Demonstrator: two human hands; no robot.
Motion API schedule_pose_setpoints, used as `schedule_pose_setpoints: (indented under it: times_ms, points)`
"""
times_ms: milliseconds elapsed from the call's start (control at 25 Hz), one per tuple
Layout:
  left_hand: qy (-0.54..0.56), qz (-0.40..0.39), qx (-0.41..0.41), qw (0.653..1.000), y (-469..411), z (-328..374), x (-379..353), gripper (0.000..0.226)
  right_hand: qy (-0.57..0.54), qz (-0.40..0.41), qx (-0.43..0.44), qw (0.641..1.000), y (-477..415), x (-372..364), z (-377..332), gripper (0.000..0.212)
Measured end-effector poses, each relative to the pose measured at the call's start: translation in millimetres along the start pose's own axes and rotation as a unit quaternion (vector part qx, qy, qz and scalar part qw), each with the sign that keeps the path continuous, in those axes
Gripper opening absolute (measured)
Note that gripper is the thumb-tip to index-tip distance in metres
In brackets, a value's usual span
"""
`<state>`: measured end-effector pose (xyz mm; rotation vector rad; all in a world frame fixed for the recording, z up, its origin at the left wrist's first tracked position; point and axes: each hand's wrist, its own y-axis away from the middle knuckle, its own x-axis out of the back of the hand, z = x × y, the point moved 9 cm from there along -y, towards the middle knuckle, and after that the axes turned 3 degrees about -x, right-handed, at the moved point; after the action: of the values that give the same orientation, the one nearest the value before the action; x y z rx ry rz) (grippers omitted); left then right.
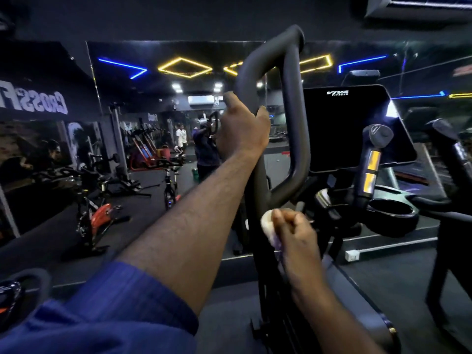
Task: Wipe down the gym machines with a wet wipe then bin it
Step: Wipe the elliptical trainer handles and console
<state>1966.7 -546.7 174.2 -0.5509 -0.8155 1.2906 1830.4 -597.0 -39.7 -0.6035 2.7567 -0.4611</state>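
The right hand [293, 233] pinches a wadded white wipe [267, 224], fingers curled round it. It holds the wipe against the dark post [258, 187] of the machine, just below where the loop handle [292, 103] rejoins that post. The left hand [242, 126] is higher on the same handle, fingers and thumb wrapped round its left bar. Its forearm stretches out from a blue sleeve [115, 315] at the lower left.

Right of the handle sits a black console [352, 129], screen dark and tilted back. In front of it stands a short grip [371, 162] with 2 shiny plates on its shaft, and below that a round cup holder [390, 213]. A second such grip shows at the far right, blurred.

Behind the machine a wall mirror [153, 103] shows spin bikes [97, 213] with orange parts and blue and yellow light strips on the ceiling. It also shows the person with an arm raised to the handle. A white socket box [352, 255] lies on the floor at the mirror's foot, right of the machine. An air conditioner [419, 6] hangs at the upper right.
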Motion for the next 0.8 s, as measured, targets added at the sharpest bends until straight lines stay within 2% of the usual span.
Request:
schedule_pose_setpoints:
  times_ms: [80, 200, 360, 480, 600, 720, 800]
  points:
    - [0.013, -0.009, -0.002, 1.000, 1.6, -0.1, 0.1, 0.048, 0.013, -0.039, 0.004, 0.999, -0.8, -15.7, 10.9, 0.045]
    - [0.039, -0.018, -0.011, 0.999, 5.2, -2.3, -0.6, 0.051, 0.073, -0.013, 0.014, 0.997, 3.5, -24.7, 10.2, 0.061]
    - [0.072, -0.032, -0.024, 0.997, 13.3, -6.5, -3.8, 0.059, 0.223, 0.048, 0.080, 0.970, 18.3, -29.9, -3.8, 0.054]
    - [0.084, -0.038, -0.031, 0.995, 20.5, -8.9, -2.4, 0.063, 0.301, 0.068, 0.087, 0.947, 41.7, -24.8, 12.4, 0.050]
    - [0.099, -0.043, -0.040, 0.993, 25.5, -12.8, -4.0, 0.066, 0.255, 0.070, 0.097, 0.960, 64.2, -14.7, 27.7, 0.055]
    - [0.095, -0.038, -0.043, 0.994, 23.8, -12.5, -4.0, 0.068, 0.214, 0.094, 0.107, 0.966, 48.3, -13.4, 18.7, 0.066]
    - [0.096, -0.037, -0.042, 0.994, 22.7, -13.1, -4.8, 0.069, 0.226, 0.094, 0.137, 0.960, 42.1, -24.7, 8.9, 0.062]
